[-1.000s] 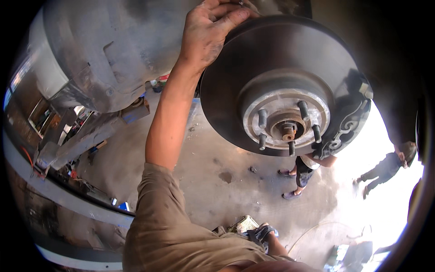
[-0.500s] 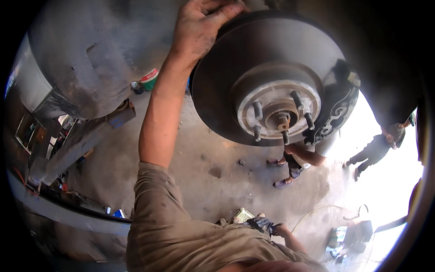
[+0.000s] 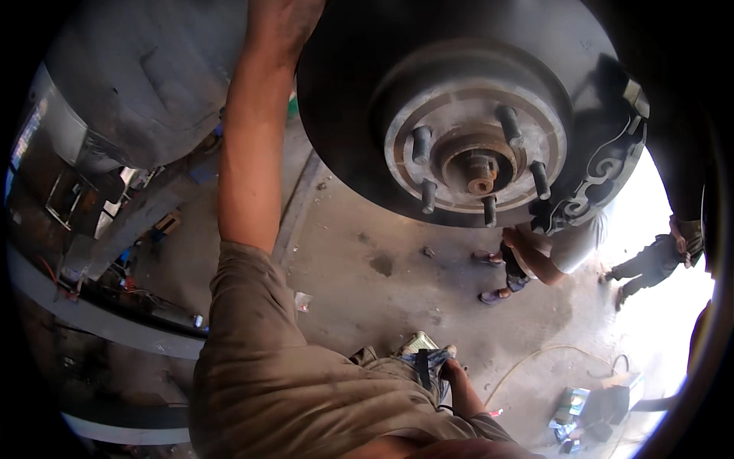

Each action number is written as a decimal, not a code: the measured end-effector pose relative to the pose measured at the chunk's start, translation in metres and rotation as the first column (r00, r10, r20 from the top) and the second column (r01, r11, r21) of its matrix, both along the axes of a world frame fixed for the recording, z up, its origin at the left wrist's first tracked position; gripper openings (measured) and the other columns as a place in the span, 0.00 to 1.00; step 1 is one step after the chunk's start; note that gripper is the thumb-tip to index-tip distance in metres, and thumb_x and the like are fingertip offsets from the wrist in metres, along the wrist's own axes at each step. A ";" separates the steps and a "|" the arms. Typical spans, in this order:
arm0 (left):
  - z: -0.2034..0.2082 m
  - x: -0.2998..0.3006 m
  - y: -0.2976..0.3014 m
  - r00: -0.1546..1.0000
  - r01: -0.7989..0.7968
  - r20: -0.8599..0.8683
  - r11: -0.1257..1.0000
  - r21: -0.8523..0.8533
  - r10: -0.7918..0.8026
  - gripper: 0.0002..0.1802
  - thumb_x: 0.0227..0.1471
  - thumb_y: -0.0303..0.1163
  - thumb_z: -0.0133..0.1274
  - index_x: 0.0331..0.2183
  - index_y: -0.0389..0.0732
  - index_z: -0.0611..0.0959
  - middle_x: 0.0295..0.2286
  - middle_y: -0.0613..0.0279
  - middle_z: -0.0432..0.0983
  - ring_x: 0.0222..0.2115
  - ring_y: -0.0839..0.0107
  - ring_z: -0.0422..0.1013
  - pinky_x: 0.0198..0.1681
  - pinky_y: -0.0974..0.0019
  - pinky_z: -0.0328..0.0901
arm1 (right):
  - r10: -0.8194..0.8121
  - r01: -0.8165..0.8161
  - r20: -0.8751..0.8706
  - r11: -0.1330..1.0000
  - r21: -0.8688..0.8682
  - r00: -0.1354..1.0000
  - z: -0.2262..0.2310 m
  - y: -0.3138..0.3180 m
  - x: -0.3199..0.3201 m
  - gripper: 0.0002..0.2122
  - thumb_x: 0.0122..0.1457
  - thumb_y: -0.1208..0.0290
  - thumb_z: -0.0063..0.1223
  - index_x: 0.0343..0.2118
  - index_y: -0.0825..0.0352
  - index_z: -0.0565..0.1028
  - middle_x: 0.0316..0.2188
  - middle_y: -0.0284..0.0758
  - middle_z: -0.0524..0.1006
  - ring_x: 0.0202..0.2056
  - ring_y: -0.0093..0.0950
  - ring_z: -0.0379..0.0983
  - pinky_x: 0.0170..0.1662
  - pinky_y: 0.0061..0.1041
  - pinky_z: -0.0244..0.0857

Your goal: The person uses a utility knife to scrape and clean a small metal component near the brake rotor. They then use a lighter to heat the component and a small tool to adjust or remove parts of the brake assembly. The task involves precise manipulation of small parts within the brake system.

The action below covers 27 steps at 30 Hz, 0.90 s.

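A large brake disc hangs at the upper middle, its flat face toward me. At its centre sit the hub with a rusty middle nut and several wheel studs. A dark brake caliper with a curled metal spring clip lies over the disc's right edge. My left arm reaches up along the disc's left side. Only the wrist end of my left hand shows beside the rim; its fingers are out of frame. Low down, by my hip and blue trousers, is my right hand, its fingers not distinguishable.
A grey vehicle panel and lift arm are at left. Beyond the disc stands a person in a white shirt, another person farther right. A pale hose crosses the floor to boxes at lower right.
My view has come nearer the disc, which looks larger and higher. My left hand, earlier seen at the disc's top edge, has mostly passed out of the frame. The right hand stays near my hip.
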<state>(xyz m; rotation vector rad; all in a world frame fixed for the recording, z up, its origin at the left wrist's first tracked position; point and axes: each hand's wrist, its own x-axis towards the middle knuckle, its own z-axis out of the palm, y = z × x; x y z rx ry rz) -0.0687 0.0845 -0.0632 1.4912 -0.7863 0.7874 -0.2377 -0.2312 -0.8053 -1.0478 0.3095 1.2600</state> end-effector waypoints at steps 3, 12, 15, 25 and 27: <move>-0.001 0.001 0.000 0.999 -0.038 -0.001 0.999 -0.017 0.038 0.14 0.49 0.25 0.56 0.40 0.36 0.75 0.31 0.57 0.78 0.32 0.70 0.74 0.39 0.71 0.69 | -0.376 0.410 -0.386 0.912 0.008 0.842 0.077 0.053 0.014 0.35 0.53 0.37 0.33 0.49 0.66 0.69 0.52 0.40 0.69 0.51 0.35 0.64 0.57 0.35 0.53; 0.001 0.007 0.007 0.995 0.038 -0.090 0.999 -0.028 -0.040 0.13 0.51 0.22 0.53 0.41 0.38 0.75 0.31 0.59 0.77 0.32 0.73 0.74 0.38 0.72 0.69 | -0.301 0.316 -0.211 0.948 0.037 0.930 0.035 0.023 -0.010 0.26 0.55 0.46 0.42 0.44 0.66 0.72 0.42 0.37 0.75 0.41 0.32 0.71 0.47 0.30 0.62; 0.004 0.010 0.006 0.986 0.113 -0.117 0.992 -0.051 -0.118 0.13 0.51 0.22 0.54 0.41 0.37 0.74 0.31 0.59 0.77 0.33 0.73 0.74 0.38 0.72 0.69 | 0.081 -0.087 -0.033 0.963 -0.255 0.996 0.054 -0.011 -0.003 0.21 0.56 0.50 0.46 0.41 0.64 0.75 0.39 0.36 0.77 0.38 0.31 0.73 0.43 0.31 0.65; 0.077 0.023 -0.043 0.963 0.255 -0.150 0.935 0.247 -0.224 0.14 0.56 0.28 0.49 0.44 0.34 0.74 0.28 0.64 0.73 0.29 0.75 0.72 0.33 0.72 0.68 | 0.099 0.589 0.880 0.708 -0.390 0.464 0.468 -0.169 0.095 0.16 0.59 0.63 0.45 0.44 0.70 0.73 0.26 0.27 0.71 0.25 0.19 0.63 0.29 0.18 0.57; 0.098 0.027 -0.062 0.946 0.280 -0.253 0.902 0.329 -0.202 0.13 0.56 0.29 0.47 0.43 0.35 0.74 0.26 0.65 0.72 0.27 0.75 0.72 0.31 0.72 0.68 | -0.114 0.690 0.985 0.724 -0.007 0.129 0.553 -0.187 0.118 0.22 0.59 0.62 0.40 0.54 0.70 0.64 0.32 0.28 0.69 0.25 0.18 0.63 0.28 0.14 0.54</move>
